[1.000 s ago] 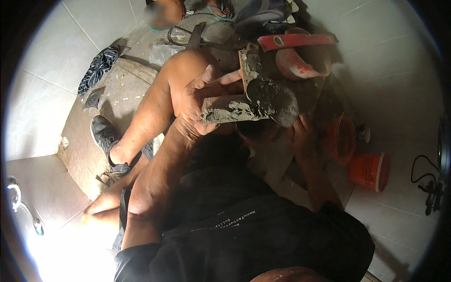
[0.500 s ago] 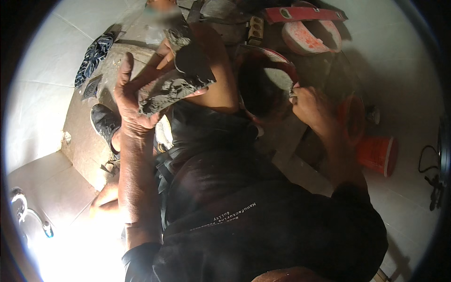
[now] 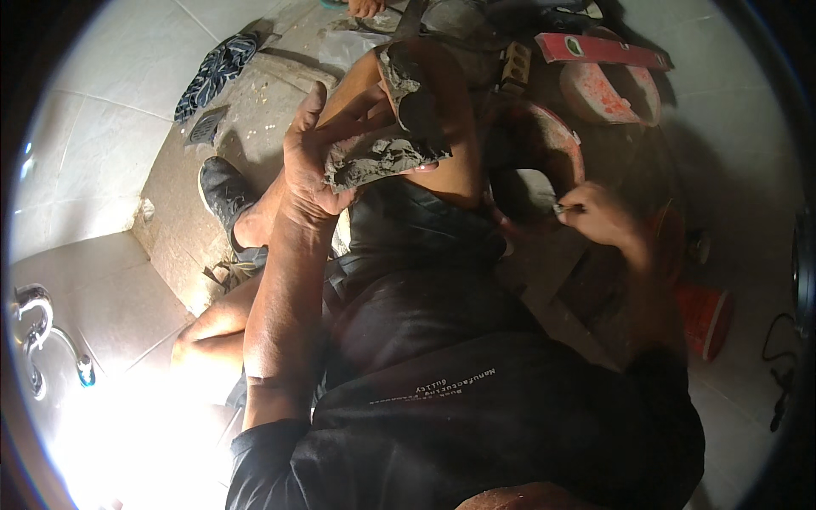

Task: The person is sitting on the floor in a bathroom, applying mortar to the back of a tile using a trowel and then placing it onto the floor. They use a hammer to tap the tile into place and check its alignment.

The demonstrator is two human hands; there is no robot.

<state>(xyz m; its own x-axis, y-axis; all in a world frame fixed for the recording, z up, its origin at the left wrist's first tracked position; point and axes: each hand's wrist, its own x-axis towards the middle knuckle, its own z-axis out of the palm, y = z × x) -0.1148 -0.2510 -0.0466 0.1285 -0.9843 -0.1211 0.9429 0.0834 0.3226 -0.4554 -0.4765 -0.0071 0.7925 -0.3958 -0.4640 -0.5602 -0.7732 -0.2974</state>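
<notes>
My left hand point(image 3: 310, 170), palm up with the thumb raised, supports a cut piece of tile point(image 3: 425, 115) with a curved notch. Wet grey mortar point(image 3: 382, 161) lies in rough ridges along its near and left parts. My right hand point(image 3: 605, 217) is closed on the handle of a trowel, most of the handle hidden by the fingers. The pale trowel blade point(image 3: 537, 189) is over the near part of a red-rimmed bucket point(image 3: 571, 140), whose inside is dark. Whether the blade touches mortar there, I cannot tell.
Beyond the bucket are a holed block point(image 3: 515, 68), a red spirit level point(image 3: 603, 51) and a broken orange-stained bowl point(image 3: 603, 93). A red bucket point(image 3: 704, 319) lies at right. A patterned cloth point(image 3: 217, 75) is at far left. Another person's hand point(image 3: 367, 8) shows at the top.
The whole view has shifted, so the scene sits farther right and lower. The trowel blade has come toward the near side of the bucket. My left hand still supports the tile.
</notes>
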